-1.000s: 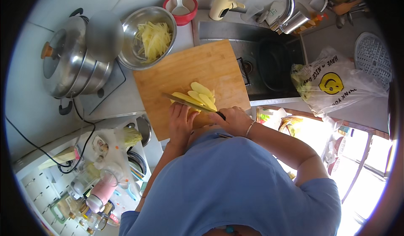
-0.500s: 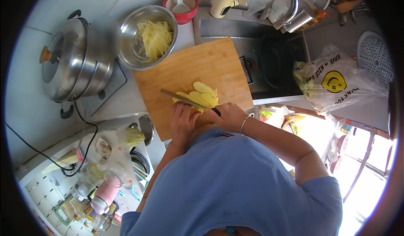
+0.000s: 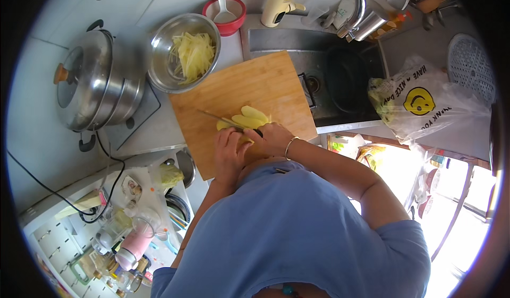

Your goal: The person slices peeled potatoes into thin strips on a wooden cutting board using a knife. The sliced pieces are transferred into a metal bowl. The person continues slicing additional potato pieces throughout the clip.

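My right hand (image 3: 272, 140) is closed around the black handle of a kitchen knife (image 3: 219, 118). Its blade points to the far left, over pale yellow slices (image 3: 249, 116) that look like potato. Close to the blade, my left hand (image 3: 228, 152) has its fingers curled down on the slices at the near side, partly hiding them. Beneath everything lies a wooden cutting board (image 3: 265, 82). Beyond its far left corner, a steel bowl (image 3: 155, 64) holds a heap of thin yellow shreds (image 3: 194, 56).
A red bowl (image 3: 231, 28) with a white spoon stands behind the steel bowl. The sink (image 3: 265, 38) adjoins the board's right side, with a plastic bag (image 3: 419, 101) farther right. At left, a steel steamer pot (image 3: 87, 80) sits on a cooktop.
My right hand and the knife have shifted a little to the left, and the blade lies at a slightly different angle. My left hand stays curled by the slices.
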Motion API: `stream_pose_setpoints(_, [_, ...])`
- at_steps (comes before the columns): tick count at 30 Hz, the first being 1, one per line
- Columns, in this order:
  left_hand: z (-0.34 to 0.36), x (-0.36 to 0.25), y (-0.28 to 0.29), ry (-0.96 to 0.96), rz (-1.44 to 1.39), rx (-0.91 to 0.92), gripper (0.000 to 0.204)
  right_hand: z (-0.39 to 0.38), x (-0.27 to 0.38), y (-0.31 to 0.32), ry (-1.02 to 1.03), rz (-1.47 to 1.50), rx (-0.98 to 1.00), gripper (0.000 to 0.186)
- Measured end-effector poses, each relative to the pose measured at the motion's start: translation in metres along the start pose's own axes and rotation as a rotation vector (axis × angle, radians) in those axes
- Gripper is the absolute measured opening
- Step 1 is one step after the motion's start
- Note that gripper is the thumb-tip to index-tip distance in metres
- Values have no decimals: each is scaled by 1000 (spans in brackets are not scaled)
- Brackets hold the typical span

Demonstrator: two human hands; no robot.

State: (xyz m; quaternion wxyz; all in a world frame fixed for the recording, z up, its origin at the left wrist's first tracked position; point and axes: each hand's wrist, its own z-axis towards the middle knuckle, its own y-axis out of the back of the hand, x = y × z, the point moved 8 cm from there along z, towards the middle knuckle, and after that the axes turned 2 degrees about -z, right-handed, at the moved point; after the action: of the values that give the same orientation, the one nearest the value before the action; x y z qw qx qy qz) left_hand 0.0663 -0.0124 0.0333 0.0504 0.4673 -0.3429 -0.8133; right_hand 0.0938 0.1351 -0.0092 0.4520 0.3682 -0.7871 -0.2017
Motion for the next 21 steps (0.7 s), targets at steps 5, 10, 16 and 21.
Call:
stream_pose_setpoints(5, [-1, 0, 2, 26, 6, 29, 32, -27, 18, 27, -44, 45, 96, 73])
stream_pose_setpoints(10, [-5, 2, -2, 55, -32, 31, 31, -68, -13, 26, -116, 6, 68, 68])
stream_pose_setpoints(16, [-5, 4, -4, 44, -41, 46, 31, -48, -35, -10, 25, -132, 13, 73])
stream_pose_setpoints(21, [-7, 5, 1, 31, 4, 35, 32, -31, -17, 0, -55, 2, 1, 79])
